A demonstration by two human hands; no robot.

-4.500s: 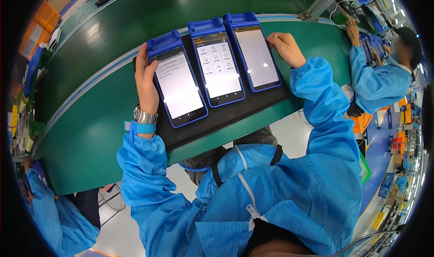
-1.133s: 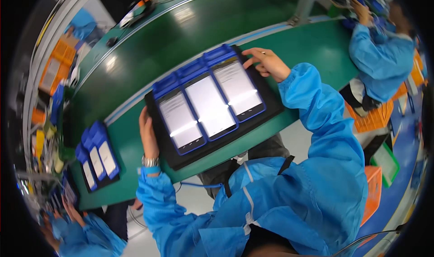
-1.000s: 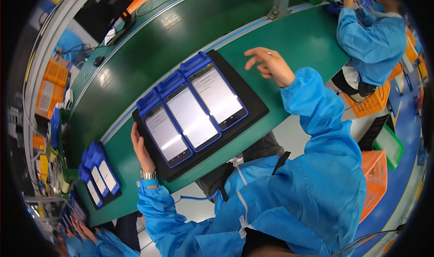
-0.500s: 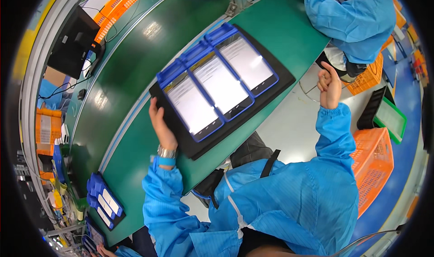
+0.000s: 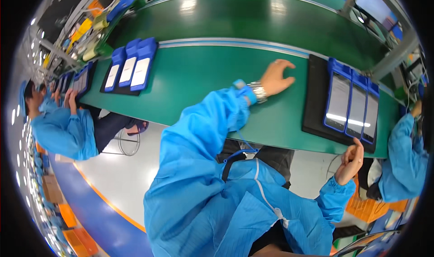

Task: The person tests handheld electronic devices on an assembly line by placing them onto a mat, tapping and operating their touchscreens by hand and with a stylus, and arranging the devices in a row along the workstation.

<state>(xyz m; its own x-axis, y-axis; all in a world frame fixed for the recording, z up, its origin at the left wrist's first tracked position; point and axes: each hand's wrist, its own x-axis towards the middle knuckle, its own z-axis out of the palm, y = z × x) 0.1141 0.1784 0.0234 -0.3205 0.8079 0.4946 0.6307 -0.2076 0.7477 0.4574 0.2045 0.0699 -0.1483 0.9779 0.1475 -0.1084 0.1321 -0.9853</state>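
My left hand (image 5: 276,78) hovers above the green bench, fingers spread and holding nothing. To its right lies a black mat (image 5: 315,94) bearing three phone-like devices (image 5: 355,107) in blue frames, side by side, their screens lit and glare across them. My right hand (image 5: 350,162) is at the mat's near right corner, index finger stretched out and the other fingers loosely curled. Nothing shows in it, and I cannot tell whether the fingertip touches the mat. On the left of the bench, three more blue-framed devices (image 5: 131,67) with white faces lie on another dark mat.
The green bench (image 5: 194,71) has a metal rail along its back. A person in blue (image 5: 68,130) sits at the left, another (image 5: 404,153) at the right. A metal post (image 5: 395,53) rises behind the right-hand devices. An orange crate (image 5: 368,207) stands below right.
The view has swung left, so the three lit devices now appear at the right. My left hand has come off the mat's left edge and is over the bench, fingers spread.
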